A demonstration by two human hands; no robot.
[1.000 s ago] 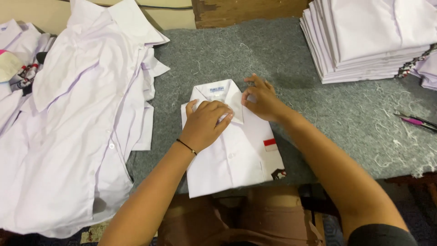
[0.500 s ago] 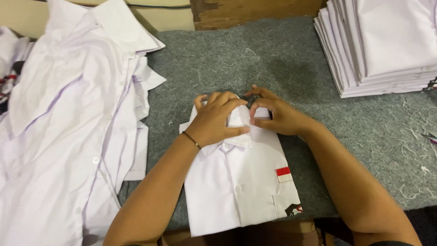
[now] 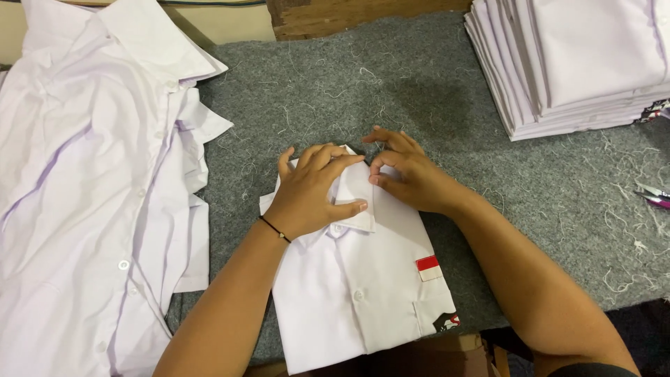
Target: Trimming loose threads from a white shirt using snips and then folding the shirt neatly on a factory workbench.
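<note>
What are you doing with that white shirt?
A person is pressing both hands on the collar of a folded white shirt that lies on a grey felt table. The left hand lies flat over the collar, and the right hand pinches its edge beside it. A pile of unfolded white shirts lies to the left, and a neat stack of folded shirts sits at the far right.

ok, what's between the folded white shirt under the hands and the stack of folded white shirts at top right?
Head view: only bare grey felt table cover strewn with loose threads lies between the folded white shirt and the stack of folded white shirts.
</note>
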